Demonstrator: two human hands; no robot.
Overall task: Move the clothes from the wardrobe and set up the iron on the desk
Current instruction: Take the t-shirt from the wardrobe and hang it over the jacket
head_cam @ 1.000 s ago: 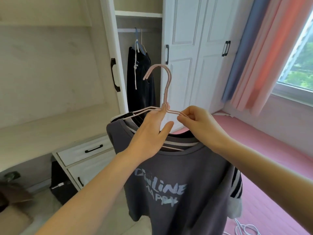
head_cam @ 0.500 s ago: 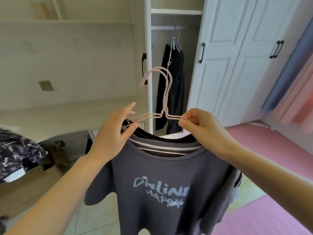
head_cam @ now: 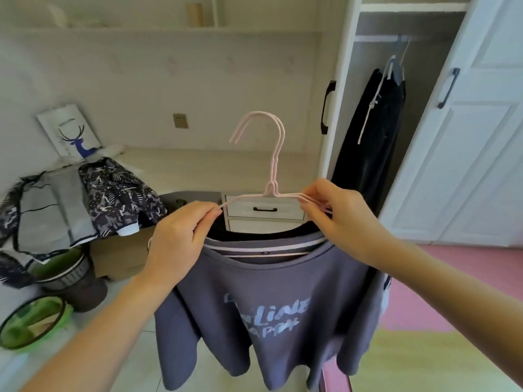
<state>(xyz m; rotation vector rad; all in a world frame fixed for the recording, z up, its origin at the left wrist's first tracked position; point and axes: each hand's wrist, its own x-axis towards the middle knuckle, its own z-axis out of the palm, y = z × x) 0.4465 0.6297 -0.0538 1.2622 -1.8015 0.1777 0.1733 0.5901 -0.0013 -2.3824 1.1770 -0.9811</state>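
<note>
A: Shirts (head_cam: 271, 292) mid-frame on hangers (head_cam: 273, 176). Left hand (head_cam: 181, 239) and right hand (head_cam: 336, 219) each pinch a wire shoulder.
B: Light, floppy cloth, likely slides off. Grip the wire.

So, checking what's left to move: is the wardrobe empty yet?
Not empty. A dark garment hangs from the rail inside the open wardrobe.

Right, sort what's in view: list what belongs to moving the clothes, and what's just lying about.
Part of the job:
- grey T-shirt, on pink hangers
- left hand and right hand, each pinching a hanger arm
- dark clothes hanging in the wardrobe
- desk

Lying about:
- deer picture
- patterned clothes
- green bin
- drawer
</note>
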